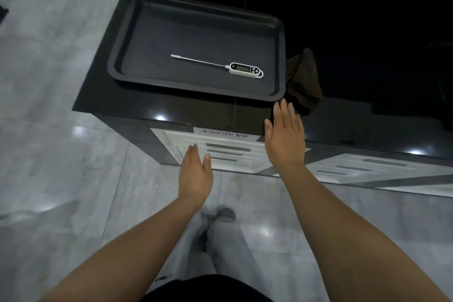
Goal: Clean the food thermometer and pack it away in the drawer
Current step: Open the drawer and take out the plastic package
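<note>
A white food thermometer (245, 69) with a long thin metal probe lies flat in a dark rectangular tray (137, 19) on a glossy black counter (103, 91); the probe points left. A dark brown cloth (304, 83) is bunched just right of the tray. My right hand (284, 135) hovers flat, fingers apart, by the tray's near right corner and holds nothing. My left hand (195, 175) is lower, in front of the counter, held edge-on with fingers straight and nothing in it. White drawers (220, 151) with grey handles sit under the counter, behind my left hand.
A second set of white drawers (367, 167) runs under the counter to the right. The floor (49, 81) is glossy grey tile with light reflections. Dark wall panels rise behind the counter. My legs and a shoe show below.
</note>
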{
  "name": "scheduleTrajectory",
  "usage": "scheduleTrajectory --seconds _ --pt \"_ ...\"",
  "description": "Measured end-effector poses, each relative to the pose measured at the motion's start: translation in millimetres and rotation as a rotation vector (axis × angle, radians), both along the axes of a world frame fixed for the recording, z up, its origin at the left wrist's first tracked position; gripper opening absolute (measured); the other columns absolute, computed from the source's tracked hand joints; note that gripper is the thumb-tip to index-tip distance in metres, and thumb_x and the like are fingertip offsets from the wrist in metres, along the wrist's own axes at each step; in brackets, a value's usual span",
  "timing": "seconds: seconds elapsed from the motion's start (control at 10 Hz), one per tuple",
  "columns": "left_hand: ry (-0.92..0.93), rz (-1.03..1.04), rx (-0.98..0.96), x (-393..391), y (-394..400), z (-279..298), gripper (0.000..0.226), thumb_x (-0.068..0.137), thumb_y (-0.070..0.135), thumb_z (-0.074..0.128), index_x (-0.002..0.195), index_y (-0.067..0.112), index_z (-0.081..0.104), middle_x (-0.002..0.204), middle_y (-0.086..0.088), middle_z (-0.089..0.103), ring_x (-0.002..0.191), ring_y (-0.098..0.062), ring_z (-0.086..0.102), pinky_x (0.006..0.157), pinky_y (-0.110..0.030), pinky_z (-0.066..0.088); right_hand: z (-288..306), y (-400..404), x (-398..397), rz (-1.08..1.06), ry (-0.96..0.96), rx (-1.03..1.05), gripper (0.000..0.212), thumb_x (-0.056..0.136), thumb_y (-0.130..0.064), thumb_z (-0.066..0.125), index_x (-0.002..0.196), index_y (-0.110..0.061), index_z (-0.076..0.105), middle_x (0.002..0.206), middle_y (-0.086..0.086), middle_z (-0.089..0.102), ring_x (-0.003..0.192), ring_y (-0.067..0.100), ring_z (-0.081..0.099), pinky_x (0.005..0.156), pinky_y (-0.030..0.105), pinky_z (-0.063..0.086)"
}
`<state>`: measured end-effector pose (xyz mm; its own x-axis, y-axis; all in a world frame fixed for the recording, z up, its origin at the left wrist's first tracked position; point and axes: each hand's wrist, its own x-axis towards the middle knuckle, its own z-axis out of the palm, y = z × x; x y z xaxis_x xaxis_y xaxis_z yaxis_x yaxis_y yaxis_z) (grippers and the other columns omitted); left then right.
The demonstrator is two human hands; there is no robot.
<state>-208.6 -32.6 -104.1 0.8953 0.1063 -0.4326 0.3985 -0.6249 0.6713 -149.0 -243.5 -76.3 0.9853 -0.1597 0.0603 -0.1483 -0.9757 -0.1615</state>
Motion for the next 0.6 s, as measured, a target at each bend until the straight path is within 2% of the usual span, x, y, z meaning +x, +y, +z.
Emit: scheduleTrajectory --seconds 0.1,0.2,0.3,0.4,0.6 --pt "0.231 0.273 -0.24 24 -25 -23 0.052 0.106 0.032 0.028 0.15 0.004 0.03 0.158 -0.012 0.03 0.145 -0.025 0.028 0.116 -0.03 0.02 -10 -1 1 -0.006 -0.069 -0.028 0.058 0.102 -0.036 0.018 0.151 -0.007 0.032 0.16 0.01 0.029 0.149 0.025 0.022 0.122 0.041 0.015" --pt "0.32 1.229 -0.997 50 -34 -29 0.054 0.107 0.037 0.021 0.152 0.008 0.026 0.159 -0.009 0.027 0.146 -0.025 0.026 0.11 -0.025 0.03 -21 -1 2 -0.028 -0.156 -0.051 0.054 0.103 -0.032 0.024 0.149 -0.007 0.036 0.158 0.009 0.034 0.147 0.024 0.027 0.121 0.04 0.017" --pt "0.487 1.22 -1.016 66 -45 -33 0.061 0.105 0.046 0.019 0.154 0.01 0.024 0.159 -0.007 0.03 0.145 -0.022 0.03 0.119 -0.034 0.021 -29 -2 4 -0.042 -0.251 -0.049 0.051 0.102 -0.027 0.029 0.147 -0.007 0.041 0.154 0.01 0.039 0.144 0.025 0.034 0.12 0.04 0.021" --pt "0.494 1.045 -1.093 75 -55 -63 0.068 0.102 0.053 0.017 0.153 0.008 0.028 0.155 -0.01 0.036 0.141 -0.025 0.037 0.118 -0.036 0.024 -33 -2 3 -0.036 -0.295 -0.066 0.051 0.101 -0.027 0.029 0.146 -0.007 0.043 0.153 0.011 0.041 0.143 0.026 0.036 0.119 0.042 0.024" --pt "0.487 1.124 -1.132 87 -62 -82 0.071 0.1 0.058 0.023 0.143 0.005 0.041 0.146 -0.013 0.047 0.135 -0.027 0.044 0.117 -0.038 0.026 -39 -4 5 -0.048 -0.334 -0.092 0.051 0.101 -0.027 0.029 0.146 -0.008 0.044 0.153 0.01 0.042 0.143 0.025 0.037 0.119 0.042 0.025"
